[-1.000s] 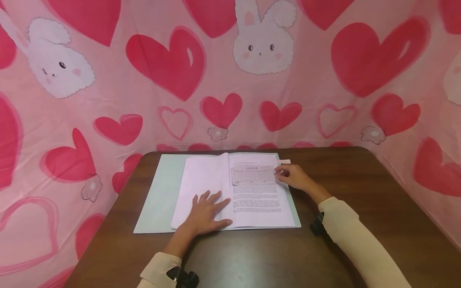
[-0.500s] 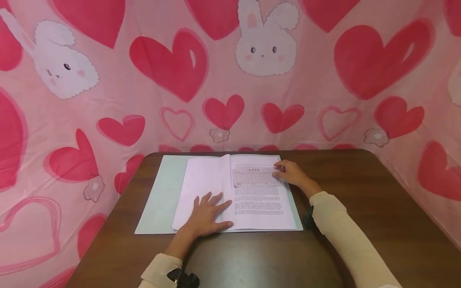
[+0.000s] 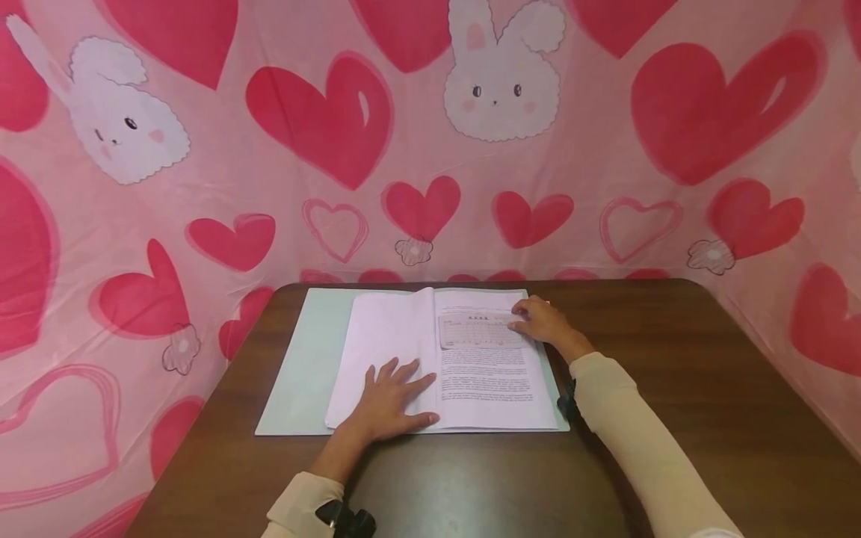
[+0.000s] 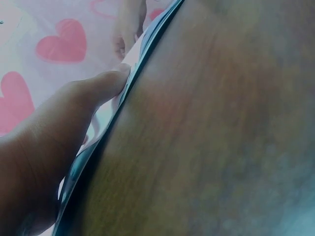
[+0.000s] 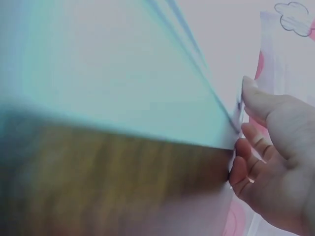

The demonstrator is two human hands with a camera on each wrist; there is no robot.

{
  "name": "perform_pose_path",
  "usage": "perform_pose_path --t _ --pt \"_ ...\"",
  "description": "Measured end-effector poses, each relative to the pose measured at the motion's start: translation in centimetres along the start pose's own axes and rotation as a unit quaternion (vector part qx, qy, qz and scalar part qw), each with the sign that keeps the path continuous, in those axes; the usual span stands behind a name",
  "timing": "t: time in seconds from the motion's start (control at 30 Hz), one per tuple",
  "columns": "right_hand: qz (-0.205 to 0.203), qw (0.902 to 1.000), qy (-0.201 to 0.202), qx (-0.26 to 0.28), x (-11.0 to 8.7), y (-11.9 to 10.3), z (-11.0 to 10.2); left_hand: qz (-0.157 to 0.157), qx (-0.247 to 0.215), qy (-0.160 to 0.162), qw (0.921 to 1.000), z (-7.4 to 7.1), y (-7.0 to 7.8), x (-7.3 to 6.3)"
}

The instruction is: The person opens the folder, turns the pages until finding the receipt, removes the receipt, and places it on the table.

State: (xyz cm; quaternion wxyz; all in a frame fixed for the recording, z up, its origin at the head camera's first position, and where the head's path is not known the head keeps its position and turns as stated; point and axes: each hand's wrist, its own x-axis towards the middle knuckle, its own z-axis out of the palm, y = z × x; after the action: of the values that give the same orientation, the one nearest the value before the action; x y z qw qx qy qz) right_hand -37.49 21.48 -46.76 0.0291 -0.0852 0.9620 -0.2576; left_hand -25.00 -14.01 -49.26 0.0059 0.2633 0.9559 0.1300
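Observation:
An open stack of printed pages lies on a pale mint folder (image 3: 289, 373). My left hand (image 3: 388, 400) rests with fingers spread on the blank left page (image 3: 386, 321). In the left wrist view its thumb (image 4: 106, 86) touches the paper near the folder's edge. A printed slip (image 3: 474, 334) with a grid lies across the upper right page (image 3: 494, 409). My right hand (image 3: 543, 323) is at that page's right edge, beside the slip. In the right wrist view, its thumb (image 5: 256, 93) and curled fingers pinch around the thin edge. A small white tab there is almost wholly covered by the hand.
A dark brown wooden table (image 3: 686, 359) extends around the folder. Behind it hangs a pink cloth (image 3: 605, 149) printed with hearts and rabbits. A small black wrist camera (image 3: 346, 518) sits on the left wrist, another (image 3: 567, 401) under the right.
My right hand has shifted slightly up and inward over the page edge, covering the white tab that stuck out beside it. The left hand stays on its page; the whole view has drifted slightly.

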Motion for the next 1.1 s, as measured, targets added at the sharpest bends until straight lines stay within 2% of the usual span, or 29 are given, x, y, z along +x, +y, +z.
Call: perform_pose_path --t 0.23,0.43,0.8,1.1 --pt "-0.008 0.9999 -0.008 0.005 0.64 -0.29 -0.2 0.0 0.002 0.001 1.0 -0.01 0.13 0.09" --pt "0.011 0.9993 -0.015 0.034 0.68 -0.62 -0.37 0.001 0.0 0.007 1.0 -0.03 0.18 0.21" --pt "0.013 0.9981 0.003 0.061 0.41 -0.5 -0.1 0.002 0.004 0.009 1.0 -0.07 0.23 0.13" --pt "-0.021 0.9956 0.015 0.09 0.05 -0.57 0.34 -0.003 -0.001 0.006 1.0 -0.2 0.32 0.05"
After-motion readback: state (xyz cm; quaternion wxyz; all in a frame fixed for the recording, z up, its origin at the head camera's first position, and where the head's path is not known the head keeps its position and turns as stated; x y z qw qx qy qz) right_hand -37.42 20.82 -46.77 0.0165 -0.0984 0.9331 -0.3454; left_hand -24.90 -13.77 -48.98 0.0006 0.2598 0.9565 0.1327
